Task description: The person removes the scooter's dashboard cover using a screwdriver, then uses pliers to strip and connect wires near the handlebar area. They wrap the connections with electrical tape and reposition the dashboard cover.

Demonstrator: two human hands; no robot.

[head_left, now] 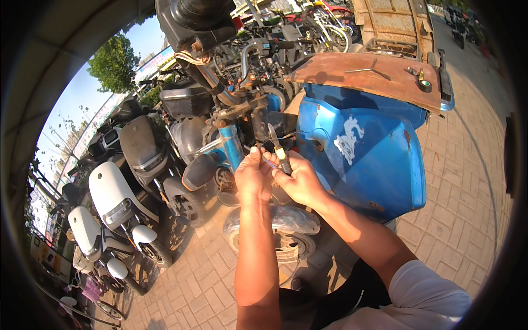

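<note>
Hands meet at the frame's centre: the right hand (301,181) is clamped on pliers (278,148), tips up, while the left hand (253,177) pinches a thin wire (268,161) beside them, steadying it. Just behind rises a stripped scooter's blue frame (234,146); right, its blue body panel (368,154); left, parked scooters (118,201).

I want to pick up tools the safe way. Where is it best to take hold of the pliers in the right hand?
By the handles, from below: on the pliers the pointed metal jaws stick up and away, and the right hand wraps the handle end, beside the left hand.
</note>
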